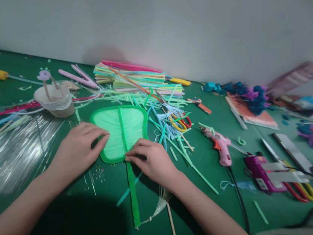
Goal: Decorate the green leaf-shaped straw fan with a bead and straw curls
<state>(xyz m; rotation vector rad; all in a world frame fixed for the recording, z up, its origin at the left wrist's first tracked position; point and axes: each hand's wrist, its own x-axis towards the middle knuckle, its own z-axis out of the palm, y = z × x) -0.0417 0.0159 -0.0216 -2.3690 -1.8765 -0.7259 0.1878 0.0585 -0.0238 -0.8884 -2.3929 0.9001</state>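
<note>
Both grips press flat on a green straw fan (121,130) lying just below the frame's centre on the green desk (246,218). The left hand (77,150) curls its fingers over the fan's left rim; the right hand (151,160) pinches its fingertips together at the base, where the blade meets the handle. The fan is leaf-shaped, pale green inside, with a darker green border, a midrib, and a long handle running towards the lower edge. A pink glue gun (222,147) lies right of centre. No readable writing shows.
</note>
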